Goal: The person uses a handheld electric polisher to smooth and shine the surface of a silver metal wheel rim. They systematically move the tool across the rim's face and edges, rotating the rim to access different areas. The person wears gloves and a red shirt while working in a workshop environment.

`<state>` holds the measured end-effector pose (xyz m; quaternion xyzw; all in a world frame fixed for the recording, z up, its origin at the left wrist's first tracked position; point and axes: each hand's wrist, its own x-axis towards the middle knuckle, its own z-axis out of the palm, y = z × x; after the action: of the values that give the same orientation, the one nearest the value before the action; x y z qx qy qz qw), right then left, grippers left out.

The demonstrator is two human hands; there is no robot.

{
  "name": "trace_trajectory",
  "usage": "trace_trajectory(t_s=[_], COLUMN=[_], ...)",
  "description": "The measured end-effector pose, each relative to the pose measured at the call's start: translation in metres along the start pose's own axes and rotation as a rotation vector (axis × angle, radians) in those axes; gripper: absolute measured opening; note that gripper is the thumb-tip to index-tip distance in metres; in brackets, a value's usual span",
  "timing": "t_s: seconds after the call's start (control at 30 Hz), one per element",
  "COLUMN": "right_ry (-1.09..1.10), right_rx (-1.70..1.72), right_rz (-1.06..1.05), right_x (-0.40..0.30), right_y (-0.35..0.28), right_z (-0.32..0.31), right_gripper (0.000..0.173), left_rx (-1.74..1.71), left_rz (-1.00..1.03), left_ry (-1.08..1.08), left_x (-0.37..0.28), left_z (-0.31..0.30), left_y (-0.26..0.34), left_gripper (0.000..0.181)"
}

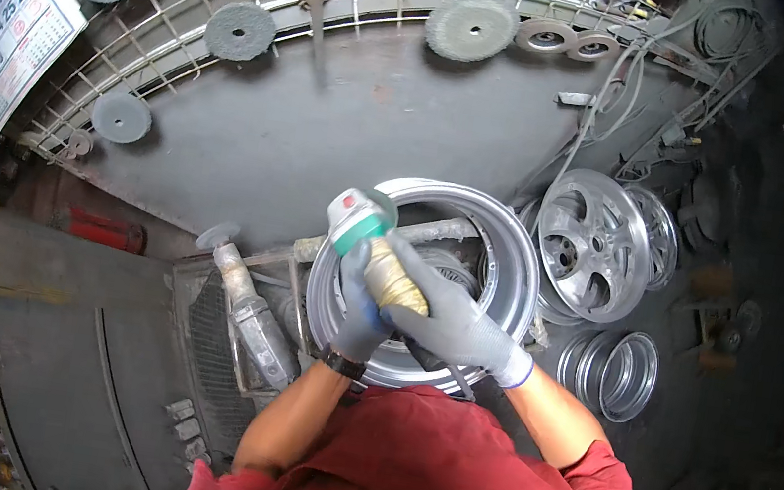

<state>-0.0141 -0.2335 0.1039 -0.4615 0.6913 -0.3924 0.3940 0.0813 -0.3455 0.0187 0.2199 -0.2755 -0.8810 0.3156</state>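
Both gloved hands are closed around an angle grinder with a green collar and yellowish wrapping on its body. My left hand grips it from the left, and my right hand wraps it from the right. At the grinder's head a round disc is partly hidden behind the housing. Below the tool lies a silver wheel rim barrel, its open ring facing up; the disc overlaps its far left edge in view, and I cannot tell whether they touch. A pale bar shows through the ring.
A second, larger power tool rests on a metal frame at left. Alloy wheels and rim rings stand at right. Abrasive discs, a spanner and a calendar hang on the wire grid. Cables dangle behind.
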Motion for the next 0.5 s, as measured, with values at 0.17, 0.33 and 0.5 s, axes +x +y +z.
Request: trace_trajectory(t_s=[0.17,0.33,0.5], right_ry=[0.434,0.820,1.045], right_rx=[0.169,0.636,0.953], right_rz=[-0.075,0.075,0.071], right_x=[-0.026,-0.067,-0.067], right_y=[0.039,0.067,0.076], right_z=[-0.017,0.001,0.032], right_gripper=[0.081,0.076,0.064], left_rx=[0.083,0.426,0.885], left_rz=[-0.407,-0.752,-0.713], left_ry=[-0.232,-0.517,-0.780], left_x=[0.050,0.067,0.060], left_z=[0.044,0.081,0.100], left_y=[-0.036,-0.092,-0.087], left_gripper=[0.043,0.047,0.048])
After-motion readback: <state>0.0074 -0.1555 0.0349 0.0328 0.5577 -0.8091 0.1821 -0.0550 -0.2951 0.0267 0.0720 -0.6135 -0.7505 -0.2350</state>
